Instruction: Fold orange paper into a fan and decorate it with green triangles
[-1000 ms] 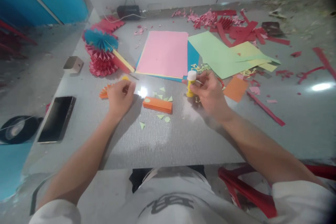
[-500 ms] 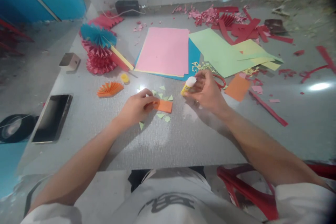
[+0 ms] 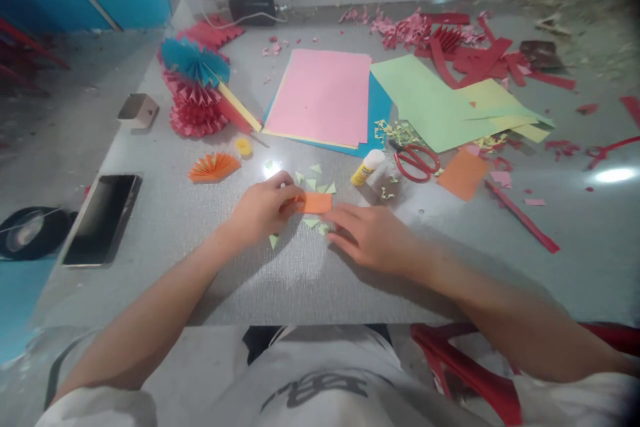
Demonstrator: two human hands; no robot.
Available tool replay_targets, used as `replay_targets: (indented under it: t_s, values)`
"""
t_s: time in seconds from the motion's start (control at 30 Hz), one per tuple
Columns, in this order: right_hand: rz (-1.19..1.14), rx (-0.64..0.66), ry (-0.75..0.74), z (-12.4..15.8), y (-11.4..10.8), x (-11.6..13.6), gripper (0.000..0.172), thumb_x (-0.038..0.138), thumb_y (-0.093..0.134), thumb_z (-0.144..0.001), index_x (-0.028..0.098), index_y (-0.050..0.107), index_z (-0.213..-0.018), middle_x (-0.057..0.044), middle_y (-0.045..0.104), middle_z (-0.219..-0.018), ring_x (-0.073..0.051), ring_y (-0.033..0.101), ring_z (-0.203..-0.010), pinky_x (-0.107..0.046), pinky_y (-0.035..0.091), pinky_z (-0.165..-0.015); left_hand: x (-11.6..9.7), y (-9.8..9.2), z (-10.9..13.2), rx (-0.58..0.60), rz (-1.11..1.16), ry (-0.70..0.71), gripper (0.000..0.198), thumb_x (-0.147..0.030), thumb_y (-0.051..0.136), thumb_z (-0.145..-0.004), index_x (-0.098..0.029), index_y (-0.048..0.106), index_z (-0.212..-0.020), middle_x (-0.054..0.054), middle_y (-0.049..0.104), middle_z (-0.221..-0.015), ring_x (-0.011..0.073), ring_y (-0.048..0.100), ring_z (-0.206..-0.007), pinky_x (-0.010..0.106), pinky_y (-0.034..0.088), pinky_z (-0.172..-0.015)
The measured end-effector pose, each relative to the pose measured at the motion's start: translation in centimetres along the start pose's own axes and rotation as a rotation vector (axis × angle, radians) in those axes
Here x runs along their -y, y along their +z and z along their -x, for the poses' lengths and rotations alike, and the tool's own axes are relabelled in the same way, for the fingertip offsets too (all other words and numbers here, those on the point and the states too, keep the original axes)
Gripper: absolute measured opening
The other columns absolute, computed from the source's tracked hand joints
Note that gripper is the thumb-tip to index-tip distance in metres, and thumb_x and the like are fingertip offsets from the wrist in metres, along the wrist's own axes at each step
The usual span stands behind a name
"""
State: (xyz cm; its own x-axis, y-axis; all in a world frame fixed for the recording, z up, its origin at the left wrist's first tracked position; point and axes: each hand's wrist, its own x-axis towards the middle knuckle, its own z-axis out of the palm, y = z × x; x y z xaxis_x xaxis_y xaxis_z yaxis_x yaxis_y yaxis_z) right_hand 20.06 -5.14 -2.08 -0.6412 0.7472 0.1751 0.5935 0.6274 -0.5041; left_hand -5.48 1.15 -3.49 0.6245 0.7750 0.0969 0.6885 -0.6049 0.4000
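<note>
Working at a grey tabletop (image 3: 360, 300) scattered with paper scraps, with pink card (image 3: 320, 97) and green paper sheets (image 3: 425, 103) spread across the far side and a red pleated paper fan (image 3: 195, 115) off to the left. Seeing red-handled scissors (image 3: 415, 163) and a glue stick (image 3: 367, 167) lying just past the work, neither in hand. Pinching an orange paper strip (image 3: 315, 203) at its left end with the left hand (image 3: 263, 210), fingers curled, the strip sitting flat mid-table. Holding the right hand (image 3: 367, 237) open, fingers stretched out just beside the strip, near tiny green paper triangles (image 3: 311, 221). Not seeing clearly whether those fingertips are touching anything.
</note>
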Motion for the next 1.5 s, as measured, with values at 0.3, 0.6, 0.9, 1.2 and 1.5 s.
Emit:
replay_targets:
  t_s: [0.3, 0.6, 0.9, 1.2, 1.5]
  values:
    - [-0.086, 0.063, 0.143, -0.3, 1.5, -0.9, 0.011, 0.022, 0.062, -0.099, 0.019, 0.07, -0.105, -0.009, 0.075, -0.102, -0.023, 0.069, -0.086, -0.035, 0.048, -0.076, -0.2, 0.1, 0.2, 0.021, -0.045, -0.004, 0.022, -0.017, 0.054, -0.097, -0.021, 0.074, -0.107, 0.007, 0.067, -0.11, 0.0132, 0.059, -0.067, 0.029, 0.046, -0.064]
    - [-0.463, -0.082, 0.454, -1.2, 0.1, -0.5, 0.014, 0.028, 0.068, -0.092, 0.021, 0.066, -0.08, 0.0, 0.068, -0.071, -0.016, 0.058, -0.062, -0.03, 0.043, -0.06, -0.5, 0.2, 0.2, 0.03, -0.102, 0.008, 0.02, -0.021, 0.055, -0.099, -0.019, 0.073, -0.106, 0.009, 0.068, -0.108, 0.0152, 0.061, -0.068, 0.03, 0.046, -0.063]
    - [-0.806, -0.074, 0.737, -1.9, -0.2, -0.8, 0.018, 0.035, 0.073, -0.086, 0.019, 0.071, -0.078, 0.0, 0.065, -0.055, -0.014, 0.058, -0.047, -0.025, 0.043, -0.043, -0.9, -0.1, 0.2, 0.097, -0.127, 0.021, 0.023, -0.024, 0.053, -0.1, -0.02, 0.074, -0.107, 0.009, 0.066, -0.103, 0.016, 0.061, -0.067, 0.031, 0.044, -0.061]
    - [-0.596, -0.179, 0.709, -1.9, 0.5, -0.7, 0.015, 0.028, 0.07, -0.088, 0.019, 0.07, -0.076, 0.0, 0.068, -0.061, -0.014, 0.061, -0.05, -0.03, 0.046, -0.056, -1.3, 0.0, 0.2, 0.141, -0.151, 0.019, 0.023, -0.024, 0.056, -0.098, -0.021, 0.075, -0.111, 0.007, 0.065, -0.093, 0.0185, 0.062, -0.069, 0.031, 0.039, -0.059]
    - [-0.435, -0.234, 0.634, -2.1, 1.6, -1.3, 0.015, 0.03, 0.071, -0.089, 0.02, 0.071, -0.08, -0.005, 0.077, -0.079, -0.019, 0.067, -0.067, -0.032, 0.048, -0.064, -1.2, 0.4, 0.3, 0.129, -0.138, 0.067, 0.023, -0.03, 0.057, -0.1, -0.022, 0.075, -0.111, 0.005, 0.066, -0.088, 0.0172, 0.061, -0.067, 0.03, 0.032, -0.056]
